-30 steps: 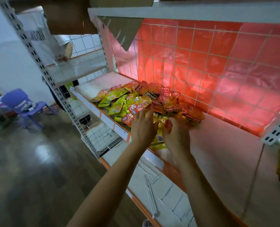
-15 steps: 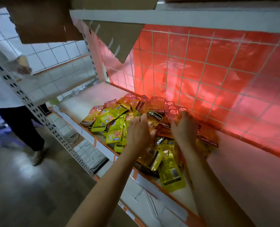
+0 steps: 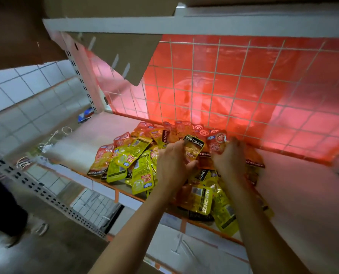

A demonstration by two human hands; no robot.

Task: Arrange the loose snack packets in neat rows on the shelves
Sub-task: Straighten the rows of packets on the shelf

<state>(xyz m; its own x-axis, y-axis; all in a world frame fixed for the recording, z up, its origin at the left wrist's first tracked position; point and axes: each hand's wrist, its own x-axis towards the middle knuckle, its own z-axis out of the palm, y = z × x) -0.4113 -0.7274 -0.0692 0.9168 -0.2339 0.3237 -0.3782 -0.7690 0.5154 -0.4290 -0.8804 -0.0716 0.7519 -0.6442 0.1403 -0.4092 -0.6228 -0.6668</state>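
I count two hands: left hand (image 3: 172, 165) gripping one black-banded yellow foil packet (image 3: 193, 145), right hand (image 3: 231, 161) one red foil packet (image 3: 217, 144). Under both, one heap of yellow and red packets (image 3: 129, 161), uncountably overlapped.

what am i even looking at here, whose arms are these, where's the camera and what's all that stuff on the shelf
There is no machine here: these are a person's two bare arms, seen from one wide-angle camera worn on the head, looking forward and down. On the shelf lies a loose pile of snack packets, yellow and red, overlapping and not in rows. Behind it stands a wire grid with red sheeting. The left hand pinches a yellow packet with a black top; the right hand grips a red packet beside it.
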